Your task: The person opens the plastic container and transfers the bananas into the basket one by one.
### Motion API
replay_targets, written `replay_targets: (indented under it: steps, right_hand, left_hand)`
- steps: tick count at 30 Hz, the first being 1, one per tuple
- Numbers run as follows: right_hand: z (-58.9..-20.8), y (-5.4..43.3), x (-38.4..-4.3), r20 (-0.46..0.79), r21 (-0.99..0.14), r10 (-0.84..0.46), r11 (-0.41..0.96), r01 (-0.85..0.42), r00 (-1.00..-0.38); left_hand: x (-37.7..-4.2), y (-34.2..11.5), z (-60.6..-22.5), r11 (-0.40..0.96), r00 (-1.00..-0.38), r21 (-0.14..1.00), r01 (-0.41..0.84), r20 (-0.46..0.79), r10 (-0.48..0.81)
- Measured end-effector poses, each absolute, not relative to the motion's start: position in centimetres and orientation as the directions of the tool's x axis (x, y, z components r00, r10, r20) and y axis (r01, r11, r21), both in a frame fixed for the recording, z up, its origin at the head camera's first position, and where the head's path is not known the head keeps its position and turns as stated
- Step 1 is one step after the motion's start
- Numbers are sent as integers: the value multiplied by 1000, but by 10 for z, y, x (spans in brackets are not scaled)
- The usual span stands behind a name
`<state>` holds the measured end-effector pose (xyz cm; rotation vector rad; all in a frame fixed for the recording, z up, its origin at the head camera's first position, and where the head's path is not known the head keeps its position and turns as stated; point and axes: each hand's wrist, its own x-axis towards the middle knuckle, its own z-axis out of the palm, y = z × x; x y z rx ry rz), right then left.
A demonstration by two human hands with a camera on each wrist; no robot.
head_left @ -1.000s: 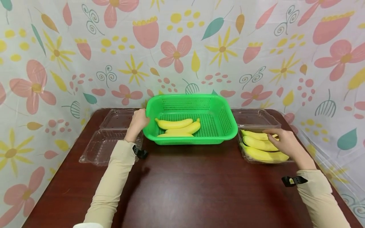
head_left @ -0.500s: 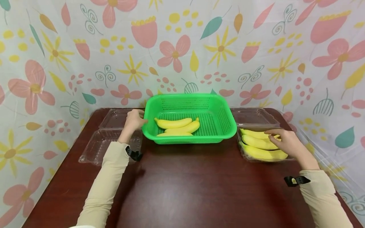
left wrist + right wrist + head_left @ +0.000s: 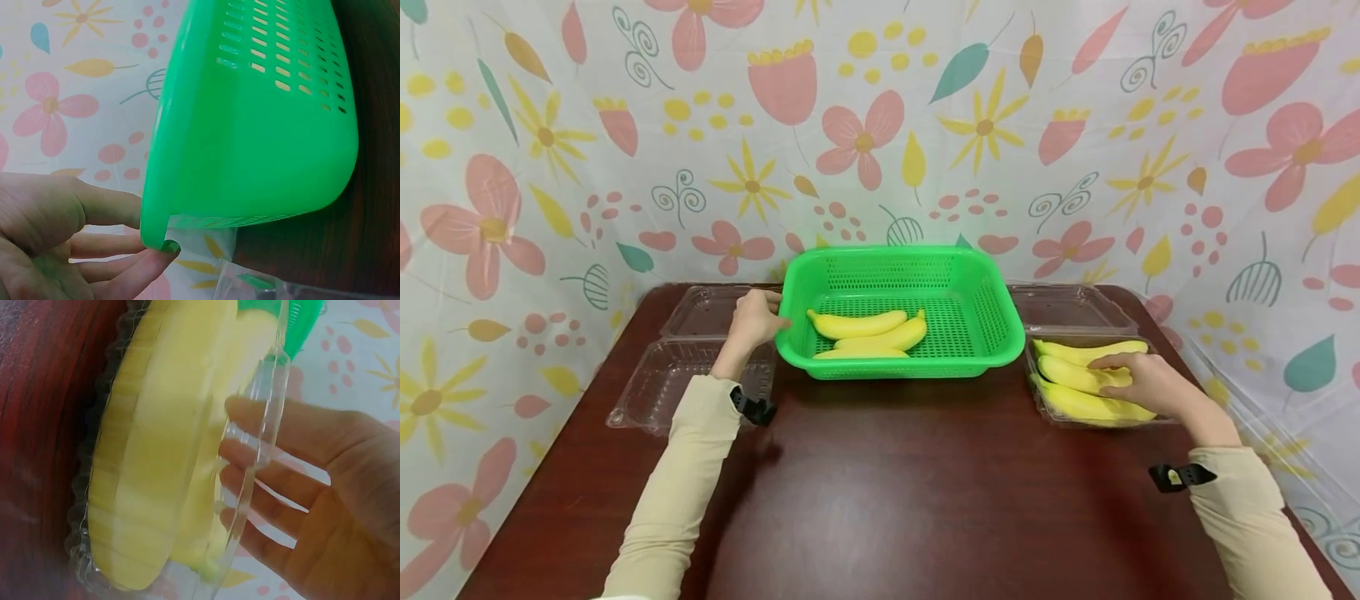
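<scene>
In the head view a green plastic basket [image 3: 910,364] at the back middle holds several yellow bananas [image 3: 883,335]. My left hand [image 3: 751,321] is at its left rim; in the left wrist view the rim [image 3: 153,225] lies between the thumb and the fingers [image 3: 134,265]. On the right, a clear plastic clamshell box [image 3: 1045,412] contains three bananas [image 3: 1097,406] in a row. My right hand [image 3: 1146,383] reaches over it, thumb and fingertips spread about the middle banana [image 3: 1071,374]. In the right wrist view its fingers [image 3: 269,469] pass behind the box's clear rim.
An open clear clamshell box [image 3: 655,387] stands left of the basket, its lid [image 3: 700,312] folded back. The right box's lid [image 3: 1067,308] lies back against the patterned curtain [image 3: 865,100]. Everything stands on a dark reddish table [image 3: 880,483].
My left hand has drawn slightly left at the basket's rim. My right hand has moved from the rear banana towards the front, to the middle one, and the rear banana's right end now shows.
</scene>
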<state>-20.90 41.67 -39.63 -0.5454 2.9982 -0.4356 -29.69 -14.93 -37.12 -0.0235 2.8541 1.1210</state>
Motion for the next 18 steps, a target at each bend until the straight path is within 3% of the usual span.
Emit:
replay_targets:
  steps: [18]
  right_hand:
    - [-402,413,-227,-106,-115,-379,923,-367,-919]
  left_hand:
    - [-295,-149,-371,741,-999,671,9,-34,43]
